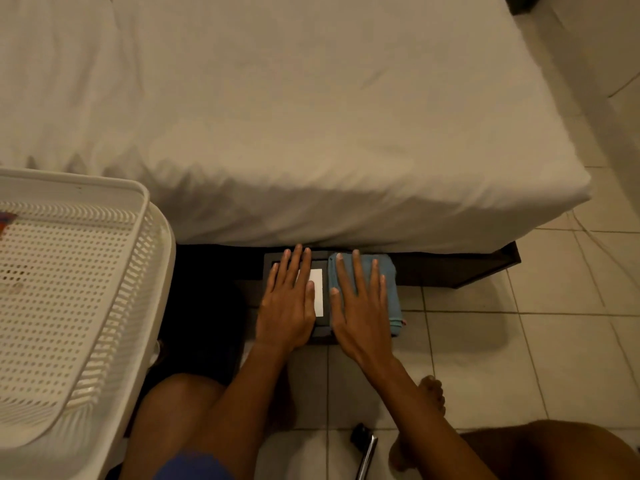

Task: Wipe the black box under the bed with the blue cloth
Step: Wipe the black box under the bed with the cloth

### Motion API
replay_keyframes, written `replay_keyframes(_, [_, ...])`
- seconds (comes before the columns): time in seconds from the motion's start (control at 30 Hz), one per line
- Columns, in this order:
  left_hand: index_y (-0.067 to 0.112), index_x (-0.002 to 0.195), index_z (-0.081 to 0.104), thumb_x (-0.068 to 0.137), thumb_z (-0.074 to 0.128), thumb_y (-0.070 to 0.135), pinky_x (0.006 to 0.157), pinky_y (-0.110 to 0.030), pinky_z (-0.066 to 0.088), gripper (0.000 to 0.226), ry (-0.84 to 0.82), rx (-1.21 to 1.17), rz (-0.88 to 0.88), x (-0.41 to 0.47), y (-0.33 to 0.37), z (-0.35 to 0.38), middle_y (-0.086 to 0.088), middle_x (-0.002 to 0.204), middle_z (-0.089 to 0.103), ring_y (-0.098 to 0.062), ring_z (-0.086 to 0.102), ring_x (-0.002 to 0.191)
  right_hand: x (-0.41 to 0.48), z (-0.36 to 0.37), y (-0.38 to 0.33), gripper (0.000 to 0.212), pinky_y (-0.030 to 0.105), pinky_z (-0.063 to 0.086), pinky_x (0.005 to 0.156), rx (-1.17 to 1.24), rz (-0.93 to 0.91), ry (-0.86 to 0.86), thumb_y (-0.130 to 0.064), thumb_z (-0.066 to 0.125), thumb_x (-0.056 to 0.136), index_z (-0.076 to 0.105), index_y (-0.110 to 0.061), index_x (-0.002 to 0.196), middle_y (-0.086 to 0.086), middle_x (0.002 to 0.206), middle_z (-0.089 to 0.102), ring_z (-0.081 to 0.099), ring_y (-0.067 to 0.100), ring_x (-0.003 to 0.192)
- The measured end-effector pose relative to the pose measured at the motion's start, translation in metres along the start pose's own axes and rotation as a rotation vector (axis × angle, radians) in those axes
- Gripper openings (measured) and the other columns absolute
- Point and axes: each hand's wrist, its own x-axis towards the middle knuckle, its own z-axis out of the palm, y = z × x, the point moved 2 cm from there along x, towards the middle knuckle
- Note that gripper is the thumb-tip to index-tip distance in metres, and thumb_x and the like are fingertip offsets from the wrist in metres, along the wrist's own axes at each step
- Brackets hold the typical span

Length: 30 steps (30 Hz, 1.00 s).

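Note:
A flat black box (321, 323) with a white label lies on the floor, its far end tucked under the edge of the bed (311, 133). A folded blue cloth (391, 292) rests on the box's right half. My left hand (287, 306) lies flat on the box's left half, fingers spread, partly covering the label. My right hand (356, 306) presses flat on the blue cloth, fingers spread and pointing toward the bed.
A white perforated plastic basket (69, 306) stands at the left. The bed's dark base (467, 268) runs to the right. Tiled floor (519, 358) lies to the right. My knees and a bare foot (433, 393) are near; a black-and-metal object (365, 448) lies at the bottom.

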Motion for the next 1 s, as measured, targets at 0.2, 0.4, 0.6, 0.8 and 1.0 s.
replay_keyframes(0.2, [0.018,0.156,-0.002,0.104,0.017,0.035,0.123,-0.033,-0.002,0.058,-0.008,0.026,0.032,-0.001,0.0,0.0,0.002,0.165,-0.008,-0.012,-0.012,0.151,-0.019,-0.001,0.005,0.058,0.045,-0.001,0.121,-0.011,-0.048,-0.034,-0.044,0.021,0.101,-0.002,-0.034,0.153,-0.003,0.162,-0.009,-0.015,0.019,0.148])
replay_keyframes(0.4, [0.018,0.156,-0.002,0.104,0.018,0.034,0.123,-0.034,0.0,0.058,0.004,0.029,0.0,-0.001,0.002,0.001,0.001,0.165,-0.007,-0.013,-0.011,0.151,0.02,-0.005,0.004,0.059,0.047,0.002,0.121,-0.013,0.004,-0.008,-0.042,0.024,0.101,-0.002,-0.032,0.153,0.001,0.162,-0.007,-0.012,0.02,0.148])
replay_keyframes(0.6, [0.019,0.156,-0.005,0.104,0.017,0.034,0.123,-0.034,0.001,0.058,-0.036,-0.001,0.057,-0.004,0.001,0.0,0.003,0.164,-0.011,-0.01,-0.014,0.151,-0.033,0.0,0.0,0.059,0.044,-0.002,0.12,0.018,-0.003,-0.053,-0.045,0.018,0.1,-0.005,-0.033,0.153,-0.001,0.161,-0.015,-0.017,0.017,0.147])
replay_keyframes(0.8, [0.019,0.156,-0.002,0.104,0.017,0.034,0.124,-0.036,0.004,0.058,-0.022,0.007,0.025,-0.002,0.003,0.0,0.002,0.165,-0.006,-0.011,-0.01,0.151,0.008,-0.006,0.01,0.06,0.046,0.001,0.121,-0.011,0.025,-0.014,-0.043,0.023,0.101,-0.005,-0.033,0.153,0.001,0.162,-0.012,-0.014,0.019,0.148])
replay_keyframes(1.0, [0.02,0.156,-0.004,0.104,0.017,0.034,0.124,-0.036,0.003,0.058,-0.023,0.016,0.017,-0.001,0.002,0.002,0.001,0.165,-0.008,-0.012,-0.012,0.151,-0.04,0.006,-0.005,0.061,0.043,-0.002,0.12,0.014,0.145,0.007,-0.044,0.019,0.099,-0.004,-0.029,0.153,0.004,0.161,-0.017,-0.016,0.02,0.148])
